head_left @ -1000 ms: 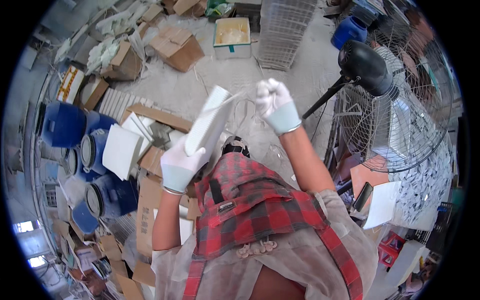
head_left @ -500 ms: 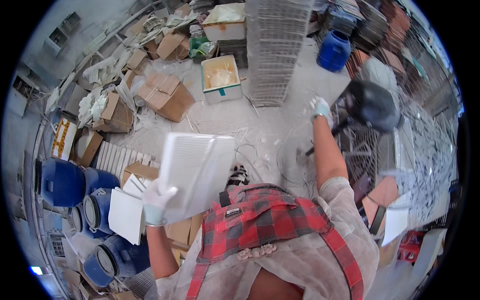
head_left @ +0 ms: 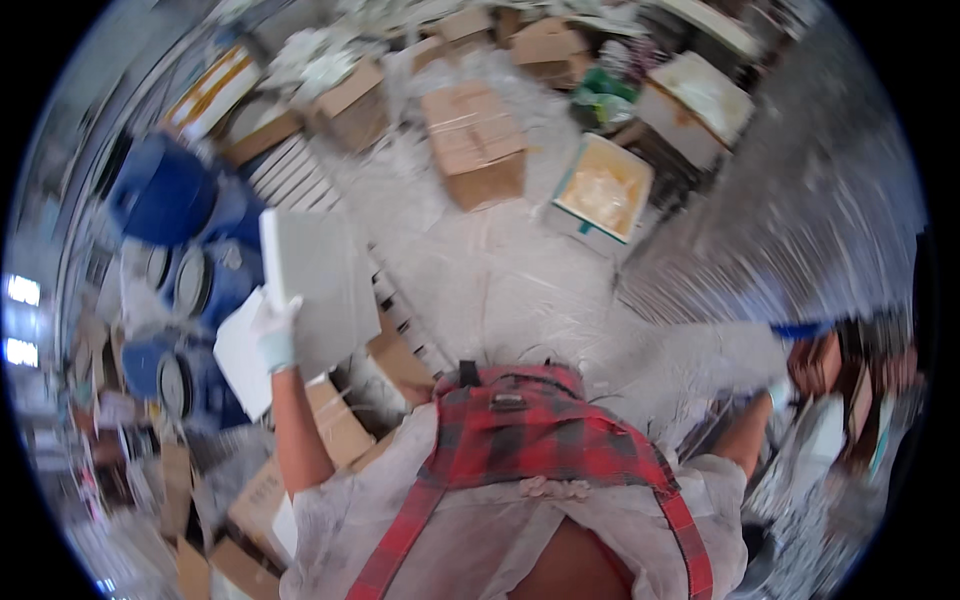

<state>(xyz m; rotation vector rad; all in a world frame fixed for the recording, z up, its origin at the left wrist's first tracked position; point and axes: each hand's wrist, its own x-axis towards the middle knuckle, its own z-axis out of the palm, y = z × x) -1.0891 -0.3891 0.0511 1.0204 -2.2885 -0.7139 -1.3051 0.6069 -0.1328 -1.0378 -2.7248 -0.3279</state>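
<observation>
My left hand point(head_left: 277, 330), in a white glove, grips a flat white rectangular panel point(head_left: 335, 295) by its left edge. The panel is held up with its broad face toward the middle; its thick white rim shows at the upper left. Just below and left of that hand is a plain white sheet point(head_left: 240, 350), close to the blue drums; whether the hand touches it I cannot tell. Out to the far right, my right hand point(head_left: 781, 391), also gloved, is smeared by motion, and its fingers cannot be made out. Reddish stacked sheets point(head_left: 815, 362) are nearest to it.
Blue drums point(head_left: 165, 190) line the left side, beside a slatted white pallet point(head_left: 295, 175). Cardboard boxes, including a closed one point(head_left: 478, 140), lie ahead. A white foam box point(head_left: 605, 190) stands near a tall wrapped stack point(head_left: 780, 210) at right. Open cartons point(head_left: 335, 420) are by my left arm.
My view has swung left, so the drums, boxes and wrapped stack appear farther right or turned. The panel remains in my left hand, now tilted differently. The black seat has left the view.
</observation>
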